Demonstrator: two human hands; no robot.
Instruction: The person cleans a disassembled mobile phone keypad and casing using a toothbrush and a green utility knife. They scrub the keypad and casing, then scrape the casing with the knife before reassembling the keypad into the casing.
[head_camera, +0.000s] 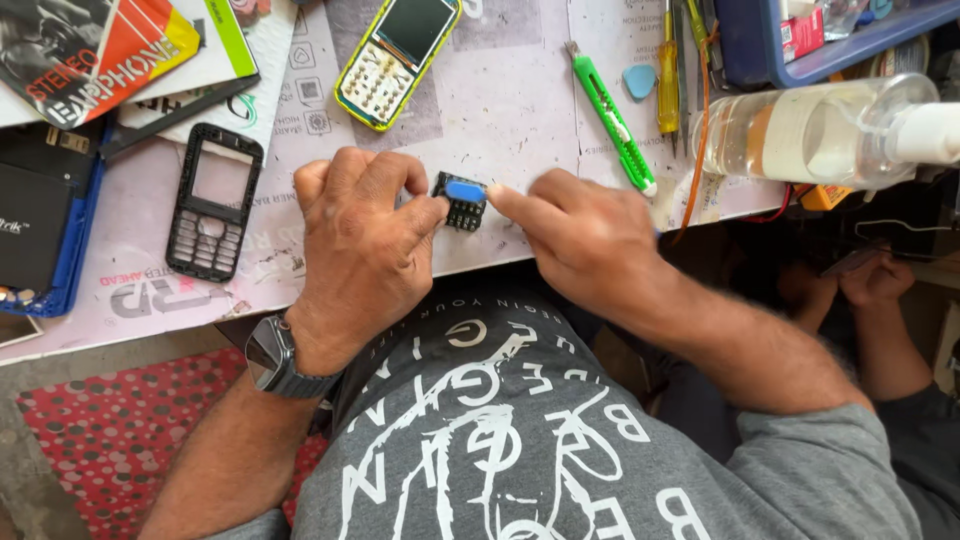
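Note:
My left hand (360, 245) holds a small black keypad part (461, 205) at the table's front edge, pinched between thumb and fingers. My right hand (580, 240) presses a blue pick-like piece (465, 189) onto the top of that part with its forefinger and thumb. A dark watch (272, 358) sits on my left wrist. Both hands meet over the white printed mat (500, 100).
A black phone front frame (212, 203) lies left of my hands. A yellow-edged phone body (395, 58) rests farther back. A green tool (612, 118), a yellow screwdriver (668, 75), a clear liquid bottle (815, 130) and a blue tray (800, 40) lie at the right.

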